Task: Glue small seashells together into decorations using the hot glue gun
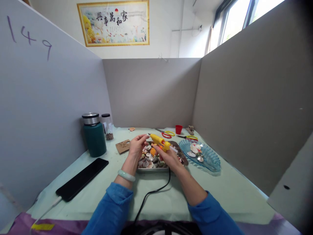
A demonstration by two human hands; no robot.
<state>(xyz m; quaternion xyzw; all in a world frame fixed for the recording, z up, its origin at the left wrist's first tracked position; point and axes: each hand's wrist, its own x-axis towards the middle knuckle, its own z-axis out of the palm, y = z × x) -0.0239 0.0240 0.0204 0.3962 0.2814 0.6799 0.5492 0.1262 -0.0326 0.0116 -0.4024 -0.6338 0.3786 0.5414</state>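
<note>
My right hand is wrapped round a yellow hot glue gun, its nozzle pointing left and a pale glue stick poking out of the back. Thumb and fingertips of my left hand are pinched right at the nozzle tip; whatever small pale thing they hold is too small to name. Beneath both hands lies a metal tray full of assorted seashells. From the gun a black cord runs down toward the table's front edge.
To the right sits a blue glass dish with several shells. Scissors, more scissors and a red cup are behind. Leftward are a brown board, green flask, jar and phone. Grey partitions enclose the table.
</note>
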